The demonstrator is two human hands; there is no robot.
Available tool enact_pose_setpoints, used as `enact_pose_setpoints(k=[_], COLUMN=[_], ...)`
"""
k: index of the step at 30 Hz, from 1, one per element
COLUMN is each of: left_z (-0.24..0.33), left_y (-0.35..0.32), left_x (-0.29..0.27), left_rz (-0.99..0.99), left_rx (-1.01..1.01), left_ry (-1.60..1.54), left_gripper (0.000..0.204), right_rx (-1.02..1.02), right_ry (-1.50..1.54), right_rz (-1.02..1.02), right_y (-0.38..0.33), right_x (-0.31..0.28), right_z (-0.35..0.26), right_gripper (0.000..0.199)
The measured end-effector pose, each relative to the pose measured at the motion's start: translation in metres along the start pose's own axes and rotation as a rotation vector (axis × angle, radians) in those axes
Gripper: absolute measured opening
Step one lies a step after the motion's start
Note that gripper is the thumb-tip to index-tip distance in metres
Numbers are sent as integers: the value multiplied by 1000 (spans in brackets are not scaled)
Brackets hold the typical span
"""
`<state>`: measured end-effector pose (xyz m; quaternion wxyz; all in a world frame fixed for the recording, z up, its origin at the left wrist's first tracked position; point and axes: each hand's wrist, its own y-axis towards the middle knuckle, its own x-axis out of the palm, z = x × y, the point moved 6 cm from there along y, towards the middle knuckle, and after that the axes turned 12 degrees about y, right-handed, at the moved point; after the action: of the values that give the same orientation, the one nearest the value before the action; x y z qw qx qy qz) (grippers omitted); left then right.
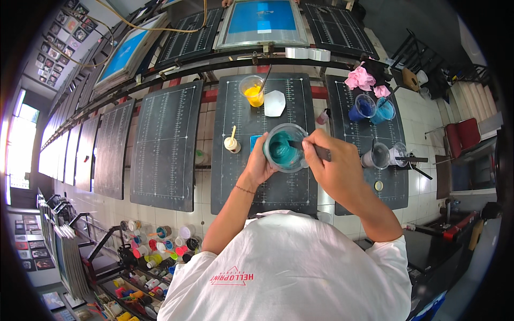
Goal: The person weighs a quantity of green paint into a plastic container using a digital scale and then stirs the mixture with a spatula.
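My left hand (259,165) grips the side of a clear plastic cup (286,147) filled with teal ink, held tilted above a dark gridded platen (235,176). My right hand (334,163) is closed on a dark stirring stick (305,145) whose tip dips into the teal ink. On the same platen farther off stand a cup of yellow ink (253,91) with a stick in it, a white lid (274,102), and a small cream-coloured cup (232,143) holding a stick.
The platen on the right carries blue ink cups (373,108), pink rags (362,79) and clear cups (384,155). A blue screen frame (264,21) and tape rolls (308,53) lie beyond. More platens (166,142) run leftward. Many ink jars (155,251) crowd the floor rack.
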<state>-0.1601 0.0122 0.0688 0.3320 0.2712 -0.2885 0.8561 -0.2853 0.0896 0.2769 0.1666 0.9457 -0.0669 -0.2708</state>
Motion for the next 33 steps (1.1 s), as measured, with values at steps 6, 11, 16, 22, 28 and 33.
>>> enact_pose_setpoints(k=[6,11,16,22,28,33], left_z=[4,-6,-2,-4,6,18], left_y=[-4,1,-7,-7,-16,-12], left_x=[2,-9,5,-2,8,-12], left_rz=[60,2,182,131,-28,76], left_rx=[67,-5,-52,-82,157,-12], left_ry=[70,-33,-65,11,498,104], left_gripper=[57,52,45,49,48,42], right_rx=[0,17,15,-76,-417,-204], right_ry=[52,59,102,-41,-208,-214], right_rz=[14,-84,-301,-441,-511,-239], right_y=[-2,-4,-10,-9,0,0], right_x=[1,7,15,15,7,5], right_z=[-2,-4,-6,-11,-24,-8], right_gripper=[11,14,15,8,16,7])
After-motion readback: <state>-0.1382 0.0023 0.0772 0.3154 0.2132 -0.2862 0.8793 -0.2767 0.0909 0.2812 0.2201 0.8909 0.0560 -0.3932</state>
